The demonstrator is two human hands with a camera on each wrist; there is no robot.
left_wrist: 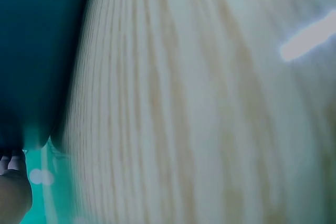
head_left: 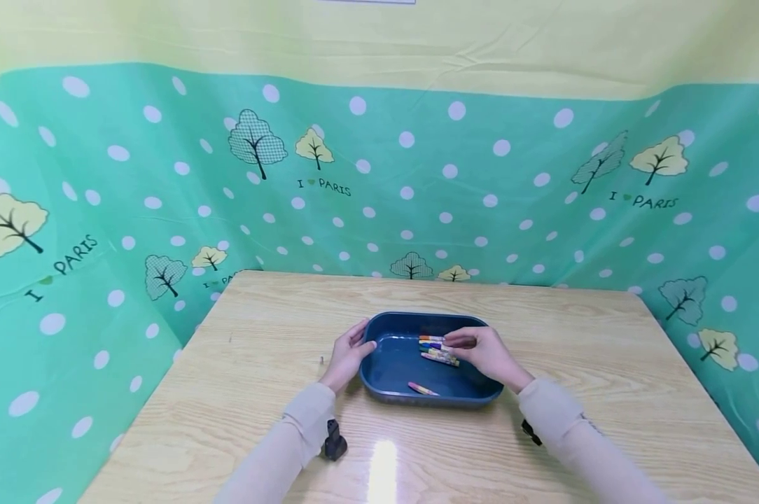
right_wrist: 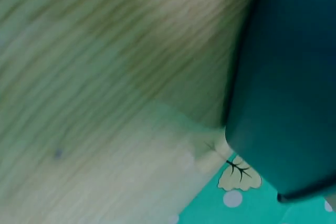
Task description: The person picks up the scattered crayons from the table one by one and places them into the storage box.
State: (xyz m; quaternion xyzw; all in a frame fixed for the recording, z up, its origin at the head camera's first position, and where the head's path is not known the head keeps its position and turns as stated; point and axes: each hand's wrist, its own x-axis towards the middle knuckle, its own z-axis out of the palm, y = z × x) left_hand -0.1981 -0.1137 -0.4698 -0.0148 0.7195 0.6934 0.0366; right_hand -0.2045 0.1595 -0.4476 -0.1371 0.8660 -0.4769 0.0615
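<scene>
A dark blue rectangular tray [head_left: 392, 397] with rounded corners sits on the table. At its left end my left hand [head_left: 346, 355] grips the wall, thumb over the rim and fingers along the outside. Several crayons [head_left: 440, 358] with coloured wrappers lie side by side inside, towards the right of the middle. My right hand [head_left: 485, 353] reaches over the right rim and pinches at a purple crayon [head_left: 437, 345] among them, its fingers hiding the right ends. A single pink-and-yellow crayon [head_left: 422, 388] lies apart near the front wall. Both wrist views show mainly the tray's outer wall [left_wrist: 39, 51] [right_wrist: 289, 93].
The wood-grain table [head_left: 260, 336] extends around the tray. A tiny object [head_left: 321, 360] lies left of my left hand. A green dotted cloth [head_left: 417, 182] with printed trees hangs behind the table and along its sides. Light glares off the table's front part.
</scene>
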